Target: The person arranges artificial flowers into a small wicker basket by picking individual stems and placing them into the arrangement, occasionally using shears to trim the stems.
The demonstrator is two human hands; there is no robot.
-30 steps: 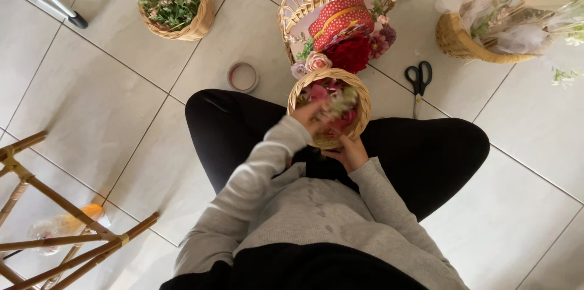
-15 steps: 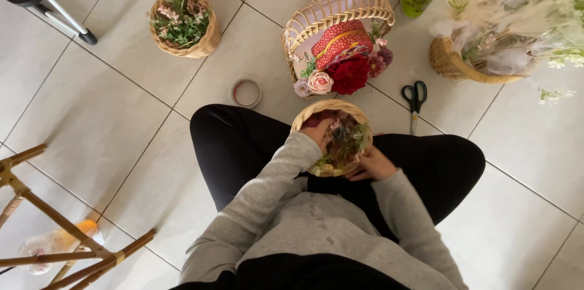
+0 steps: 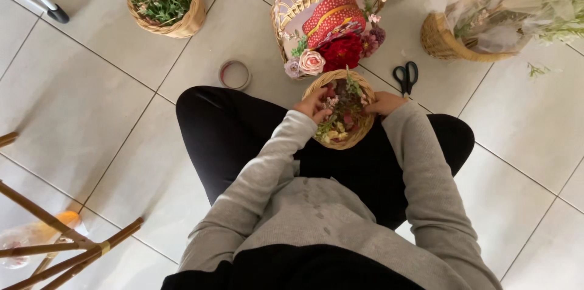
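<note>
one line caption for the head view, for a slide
Seated on a tiled floor, left hand and right hand hold a small flower basket.

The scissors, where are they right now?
In the head view the black-handled scissors lie on the tiled floor right of centre, between the small basket in the person's lap and the wicker basket of pale dried stems.

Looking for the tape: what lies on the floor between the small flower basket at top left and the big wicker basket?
A roll of tape on bare tile, seen in the head view.
</note>
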